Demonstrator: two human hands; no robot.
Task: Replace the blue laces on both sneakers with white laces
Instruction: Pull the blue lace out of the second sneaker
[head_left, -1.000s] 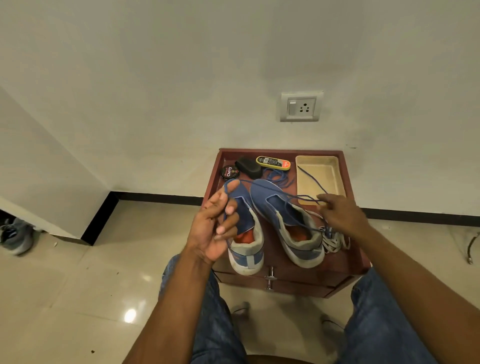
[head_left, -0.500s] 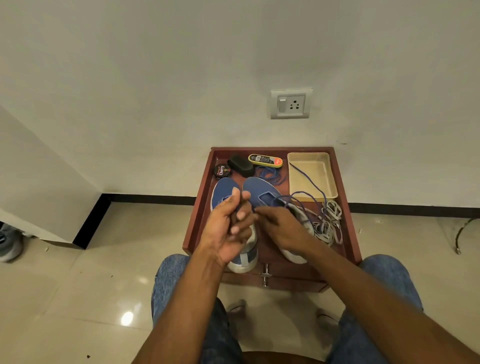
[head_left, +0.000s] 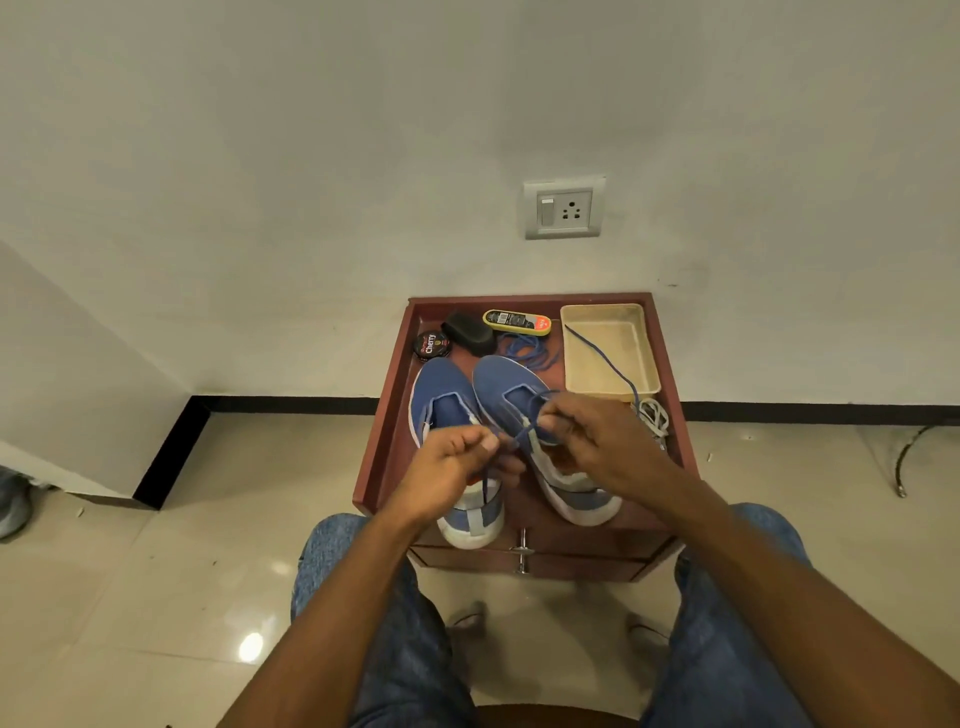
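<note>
Against a plain wall, you are sitting at the red-brown counter (head_left: 387, 415), working a blue lace (head_left: 519, 434) out of the right sneaker (head_left: 511, 387).

Your left hand (head_left: 449, 465) and right hand (head_left: 597, 441) are each pinching that thin, limp lace; being soft and light, it wants gripping near the eyelets. Both sneakers are lying toes toward the wall, heels toward you, and the left sneaker (head_left: 441, 395) looks unlaced. White laces (head_left: 655, 415) are waiting beside the tray (head_left: 649, 353).
</note>
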